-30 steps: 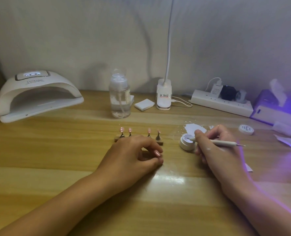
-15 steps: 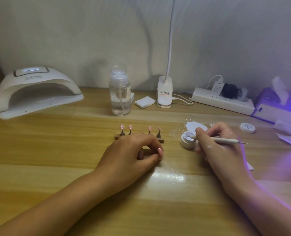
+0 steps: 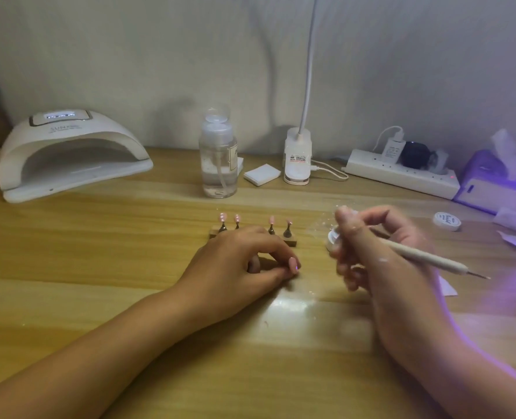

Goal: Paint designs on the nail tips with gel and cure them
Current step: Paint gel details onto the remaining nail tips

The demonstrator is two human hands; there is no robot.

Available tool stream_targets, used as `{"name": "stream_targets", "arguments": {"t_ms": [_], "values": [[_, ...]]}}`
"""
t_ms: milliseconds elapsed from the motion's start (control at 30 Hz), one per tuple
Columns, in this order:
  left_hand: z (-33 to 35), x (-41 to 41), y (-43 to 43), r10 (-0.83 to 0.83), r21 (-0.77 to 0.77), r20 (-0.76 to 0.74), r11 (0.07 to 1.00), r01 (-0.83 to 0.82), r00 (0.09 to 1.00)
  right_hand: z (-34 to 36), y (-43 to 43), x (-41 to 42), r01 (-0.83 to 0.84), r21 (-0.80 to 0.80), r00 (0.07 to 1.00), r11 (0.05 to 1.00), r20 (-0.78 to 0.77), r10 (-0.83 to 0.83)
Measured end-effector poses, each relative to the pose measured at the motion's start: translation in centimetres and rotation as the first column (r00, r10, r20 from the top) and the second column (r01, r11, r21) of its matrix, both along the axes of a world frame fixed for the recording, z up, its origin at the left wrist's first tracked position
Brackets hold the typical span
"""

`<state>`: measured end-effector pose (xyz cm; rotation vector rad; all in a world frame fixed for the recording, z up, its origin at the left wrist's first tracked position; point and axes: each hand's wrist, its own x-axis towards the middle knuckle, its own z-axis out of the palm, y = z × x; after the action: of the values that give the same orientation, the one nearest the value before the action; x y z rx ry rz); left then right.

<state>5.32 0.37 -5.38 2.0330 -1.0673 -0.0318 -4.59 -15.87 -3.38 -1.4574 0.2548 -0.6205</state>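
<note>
- Left hand [image 3: 241, 266]: curled on table [image 3: 99, 267] before tips [image 3: 223, 217]; whether anything is pinched cannot be told.
- Right hand [image 3: 380, 255]: blurred; pen [image 3: 426, 257] pinched, beside pot [image 3: 330, 239].
- Lamp [image 3: 69, 152]: set far left.

Your four nail tips [image 3: 222, 217] are pale pink on dark metal pegs [image 3: 287, 231], set in a light brown wooden bar [image 3: 291, 241]. The pen [image 3: 426, 255] in your right hand [image 3: 383, 261] is cream with a silvery point, and white flecks dot that hand. The gel pot [image 3: 330, 238] is white, as are the curing lamp [image 3: 69, 155], the power strip [image 3: 401, 176] and the lid [image 3: 447, 220], which carries dark lettering. The table [image 3: 99, 252] shows streaky honey-coloured wood grain; a violet glow tints its right edge.
</note>
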Motion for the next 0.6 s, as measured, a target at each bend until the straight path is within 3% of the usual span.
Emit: {"name": "stream_targets", "arguments": {"t_ms": [133,600], "values": [[-0.17,0.1,-0.06,-0.011,-0.007,-0.001,1.0,0.011,1.0,-0.88,1.17,-0.14,-0.058,0.023,0.992,0.998,-0.11,0.06],[-0.12,0.16,-0.24,-0.01,-0.023,-0.012,1.0,0.009,1.0,-1.0,1.33,0.23,-0.074,-0.046,0.988,0.996,-0.138,0.067]]}}
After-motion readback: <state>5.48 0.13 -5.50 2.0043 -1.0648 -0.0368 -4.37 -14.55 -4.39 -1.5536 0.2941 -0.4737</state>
